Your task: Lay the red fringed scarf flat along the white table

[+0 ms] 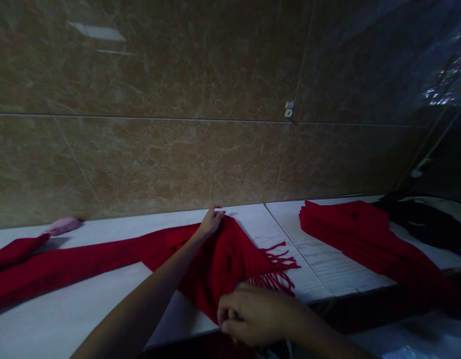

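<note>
A red scarf (230, 254) with a twisted fringe (280, 267) lies across the white table, its long body running off to the left. My left hand (212, 222) is at the scarf's far edge, close to the wall, with its fingertips gripping the cloth there. Down at the table's front edge, my right hand (252, 311) is curled closed on the scarf's near edge, just below the fringe. The cloth between my two hands is spread wide and somewhat rumpled. My right hand's fingers partly hide the near corner.
Folded red cloth (346, 224) lies on the right, drooping over the front edge of the table (312, 279). Behind it sits a black item (424, 224). A pink item (64, 226) rests at the back left beside more red cloth (17, 252). A marbled wall (178, 164) borders the table.
</note>
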`<state>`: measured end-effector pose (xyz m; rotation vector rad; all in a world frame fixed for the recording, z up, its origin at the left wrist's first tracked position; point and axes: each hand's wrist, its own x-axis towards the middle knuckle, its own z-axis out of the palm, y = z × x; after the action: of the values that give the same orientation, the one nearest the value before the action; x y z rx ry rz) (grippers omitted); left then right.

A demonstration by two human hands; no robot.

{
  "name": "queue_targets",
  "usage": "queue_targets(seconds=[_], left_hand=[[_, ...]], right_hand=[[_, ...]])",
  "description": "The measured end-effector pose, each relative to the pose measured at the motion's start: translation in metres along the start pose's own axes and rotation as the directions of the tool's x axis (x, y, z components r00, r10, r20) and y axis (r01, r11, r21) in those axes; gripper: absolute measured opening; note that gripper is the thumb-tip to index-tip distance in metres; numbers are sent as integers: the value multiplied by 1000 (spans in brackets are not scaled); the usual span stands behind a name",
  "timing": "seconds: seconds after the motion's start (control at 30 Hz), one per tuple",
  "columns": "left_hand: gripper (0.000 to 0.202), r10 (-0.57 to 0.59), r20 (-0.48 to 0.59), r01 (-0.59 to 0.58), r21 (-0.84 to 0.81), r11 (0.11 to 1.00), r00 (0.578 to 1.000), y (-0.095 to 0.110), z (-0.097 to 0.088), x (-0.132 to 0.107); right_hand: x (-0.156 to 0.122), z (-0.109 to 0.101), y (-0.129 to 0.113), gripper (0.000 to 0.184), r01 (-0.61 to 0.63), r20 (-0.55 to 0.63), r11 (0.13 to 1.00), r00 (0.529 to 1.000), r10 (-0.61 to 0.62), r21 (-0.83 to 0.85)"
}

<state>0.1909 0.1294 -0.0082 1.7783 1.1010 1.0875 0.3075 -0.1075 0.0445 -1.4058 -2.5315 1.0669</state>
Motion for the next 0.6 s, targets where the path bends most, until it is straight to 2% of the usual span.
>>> queue_targets(seconds=[0.07, 0.1, 0.13, 0.17, 0.23, 0.3, 0.33, 0.4, 0.47, 0.5, 0.6], left_hand=[[27, 38, 47, -37, -27, 999, 998, -1, -1, -13], [30, 80, 50, -79, -25, 997, 996, 1, -4, -21], [31, 138, 45, -138, -7, 990, 989, 2, -8, -30], [30, 208, 32, -209, 29, 978, 978, 5, -13, -40], [27, 344, 32, -345, 141, 928, 938, 11, -25, -66], [25, 411, 98, -422, 259, 869, 906, 19, -35, -99], [24, 412, 155, -441, 312, 842, 898, 23, -38, -118], [24, 364, 269, -448, 412, 793, 892, 31, -37, -156], [37, 290, 343, -435, 496, 752, 893, 38, -28, -187], [49, 261, 350, -420, 529, 737, 899, 41, -20, -197], [71, 203, 288, -343, 609, 715, 936, 45, 6, -199]], right_hand=[[-1, -5, 4, 32, 12, 13, 989, 1000, -14, 147], [-1, -8, 7, 32, 31, -55, 980, 998, -20, 195], [-1, -11, 12, 29, 60, -178, 976, 984, -23, 209], [1, -14, 17, 25, 96, -326, 977, 945, -28, 193], [6, -19, 30, 25, 155, -562, 983, 824, -73, 100], [13, -24, 43, 27, 142, -654, 990, 746, -120, -20], [17, -26, 49, 26, 78, -678, 994, 728, -105, -71], [26, -30, 60, 29, -164, -721, 977, 692, 16, -135], [35, -35, 67, 40, -423, -739, 896, 646, 191, -138], [39, -37, 70, 46, -509, -723, 850, 637, 266, -137], [52, -44, 75, 52, -619, -608, 763, 682, 405, -186]])
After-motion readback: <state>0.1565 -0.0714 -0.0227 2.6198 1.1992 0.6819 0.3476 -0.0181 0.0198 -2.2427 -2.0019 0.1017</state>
